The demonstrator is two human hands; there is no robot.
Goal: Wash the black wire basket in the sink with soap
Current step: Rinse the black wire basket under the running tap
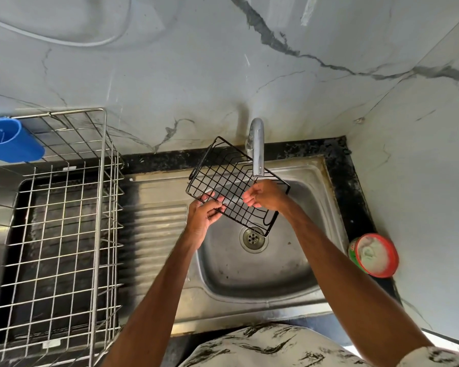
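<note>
Here the basket (pixel 231 181) is gripped by the left hand (pixel 204 215) and right hand (pixel 265 196), tilted under the tap (pixel 257 147).

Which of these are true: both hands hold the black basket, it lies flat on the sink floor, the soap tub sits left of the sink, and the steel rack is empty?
1. Both hands hold the black wire basket. True: the left hand and right hand grip it.
2. It lies on the sink floor. False: it is held tilted under the tap.
3. The soap tub sits left of the sink. False: it stands on the right.
4. The steel rack is empty. True, though a blue holder hangs on its rim.
</note>
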